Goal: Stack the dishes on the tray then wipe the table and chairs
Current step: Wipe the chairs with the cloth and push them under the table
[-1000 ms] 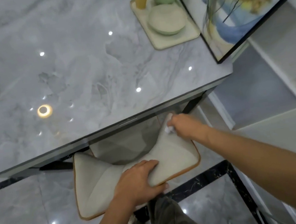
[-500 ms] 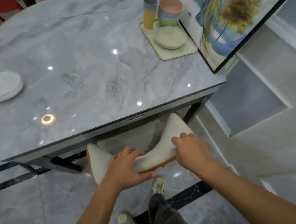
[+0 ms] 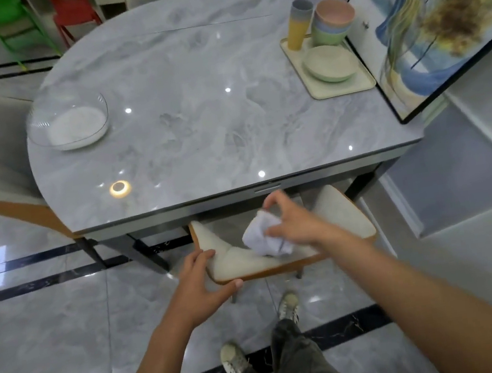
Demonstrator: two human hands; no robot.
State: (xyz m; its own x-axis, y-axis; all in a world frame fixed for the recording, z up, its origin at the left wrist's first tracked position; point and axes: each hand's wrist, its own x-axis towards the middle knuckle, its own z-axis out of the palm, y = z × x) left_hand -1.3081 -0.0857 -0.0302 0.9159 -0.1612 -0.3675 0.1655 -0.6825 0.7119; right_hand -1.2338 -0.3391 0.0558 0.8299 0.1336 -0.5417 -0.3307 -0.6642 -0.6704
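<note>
**Wiping the chair**

Below the near edge of the table (image 3: 197, 123), my left hand (image 3: 202, 284) grips the chair (image 3: 341, 216) by its corner to steady it. My right hand (image 3: 300, 226) pinches the crumpled cloth (image 3: 261, 235) over its cushion. The dishes (image 3: 330, 63) sit stacked on the tray (image 3: 363, 85) at the table's right end.

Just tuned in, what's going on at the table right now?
A person is working on the chair tucked under the near edge of the table. The left hand grips the chair's edge, and the right hand holds a crumpled white cloth at its pad. The dishes are already stacked on the tray at the table's far right. A glass bowl sits apart on the left.
</note>
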